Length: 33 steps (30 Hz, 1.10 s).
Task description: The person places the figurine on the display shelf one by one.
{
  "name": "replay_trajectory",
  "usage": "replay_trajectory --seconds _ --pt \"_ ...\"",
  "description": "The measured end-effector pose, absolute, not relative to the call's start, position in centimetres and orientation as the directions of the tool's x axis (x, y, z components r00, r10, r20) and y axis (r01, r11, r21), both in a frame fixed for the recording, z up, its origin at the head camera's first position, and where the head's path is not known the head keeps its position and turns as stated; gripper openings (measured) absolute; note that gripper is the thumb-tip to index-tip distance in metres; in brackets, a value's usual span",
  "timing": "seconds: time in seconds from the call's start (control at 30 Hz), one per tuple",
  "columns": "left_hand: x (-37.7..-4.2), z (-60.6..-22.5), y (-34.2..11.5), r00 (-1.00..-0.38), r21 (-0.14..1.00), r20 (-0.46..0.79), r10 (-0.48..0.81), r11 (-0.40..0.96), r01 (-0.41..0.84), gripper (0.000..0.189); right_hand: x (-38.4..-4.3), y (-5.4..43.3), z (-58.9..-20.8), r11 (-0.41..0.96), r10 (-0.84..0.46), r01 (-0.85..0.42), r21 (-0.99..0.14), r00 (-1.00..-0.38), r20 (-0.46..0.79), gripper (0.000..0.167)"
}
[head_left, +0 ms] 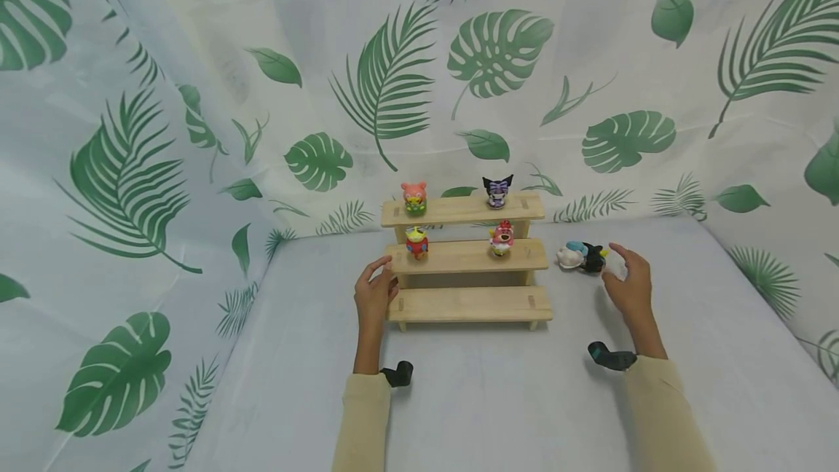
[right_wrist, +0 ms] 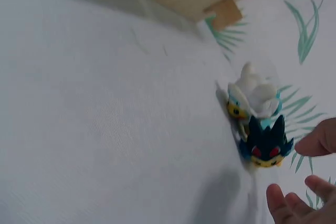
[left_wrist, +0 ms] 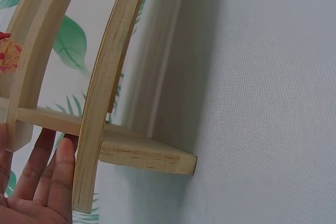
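A three-step wooden shelf (head_left: 472, 257) stands on the white surface. My left hand (head_left: 373, 297) is at its left end, with relaxed fingers (left_wrist: 62, 174) resting against the side rail by the middle step. To the right of the shelf, a white and light-blue figurine (head_left: 572, 256) lies beside a dark blue figurine (right_wrist: 265, 144) with red eyes and a yellow lower face. My right hand (head_left: 632, 286) is just right of the dark one, thumb and index finger spread apart. In the right wrist view, the thumb tip comes right up to the dark figurine's side, not gripping it.
The top step bears a pink-headed figurine (head_left: 414, 199) and a black-and-purple hooded figurine (head_left: 497, 193). On the middle step stand a red-suited figurine (head_left: 416, 242) and a pink bear figurine (head_left: 502, 239). A leaf-patterned sheet (head_left: 406, 115) hangs behind.
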<state>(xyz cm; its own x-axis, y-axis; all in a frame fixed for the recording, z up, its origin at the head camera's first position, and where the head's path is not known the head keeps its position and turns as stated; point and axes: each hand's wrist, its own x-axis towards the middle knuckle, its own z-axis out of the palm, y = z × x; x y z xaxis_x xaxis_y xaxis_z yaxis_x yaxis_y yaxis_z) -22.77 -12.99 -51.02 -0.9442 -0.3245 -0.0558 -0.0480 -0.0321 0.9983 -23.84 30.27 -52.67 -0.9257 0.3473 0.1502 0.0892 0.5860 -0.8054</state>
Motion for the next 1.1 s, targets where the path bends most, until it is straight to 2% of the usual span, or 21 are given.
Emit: replay_trajectory --seconds 0.2,0.33,0.63,0.93,1.1 --pt "-22.8 -51.3 -13.0 -0.941 0.999 -0.054 -0.334 -0.026 -0.048 0.029 -25.2 31.6 -53.5 0.701 0.103 -0.037 -0.712 -0.983 0.152 0.063" --pt "-22.7 -51.3 -12.9 -0.94 0.998 -0.066 -0.334 -0.03 -0.06 0.028 -25.4 31.6 -54.1 0.717 0.031 -0.068 -0.694 -0.991 0.128 0.059" --pt "-22.7 -50.7 -13.0 -0.942 0.997 -0.077 -0.326 -0.03 -0.071 0.027 -25.3 30.8 -54.3 0.74 0.084 -0.095 -0.666 -0.969 0.232 0.048" --pt "-22.5 -49.9 -12.9 -0.949 0.996 -0.089 -0.301 -0.035 -0.082 0.033 -25.6 31.3 -54.9 0.748 0.161 0.018 -0.663 -0.975 0.155 0.042" --pt "-21.2 -47.8 -12.4 -0.949 0.997 -0.07 -0.308 -0.011 -0.07 0.031 -25.6 31.3 -55.1 0.749 0.168 0.01 -0.663 -0.97 0.175 0.042"
